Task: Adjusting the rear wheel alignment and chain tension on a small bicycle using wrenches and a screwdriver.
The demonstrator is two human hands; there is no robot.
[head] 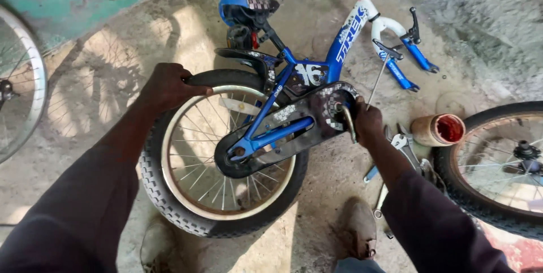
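On a rough concrete floor (pixel 334 194) we see a small blue bicycle (pixel 317 69) lying on its side. Our left hand (pixel 168 85) is curled over the top of the rear tyre (pixel 164 194), fingers pressed on the rubber. Our right hand (pixel 367 121) is closed around the crank (pixel 346 119) beside the black chain guard (pixel 294 123). A wrench (pixel 403 144) and a cylindrical container (pixel 436 130) with red content lie near.

Bare floor (pixel 102 98) left of wheel (pixel 226 160); tools (pixel 399 148) crowd the right.
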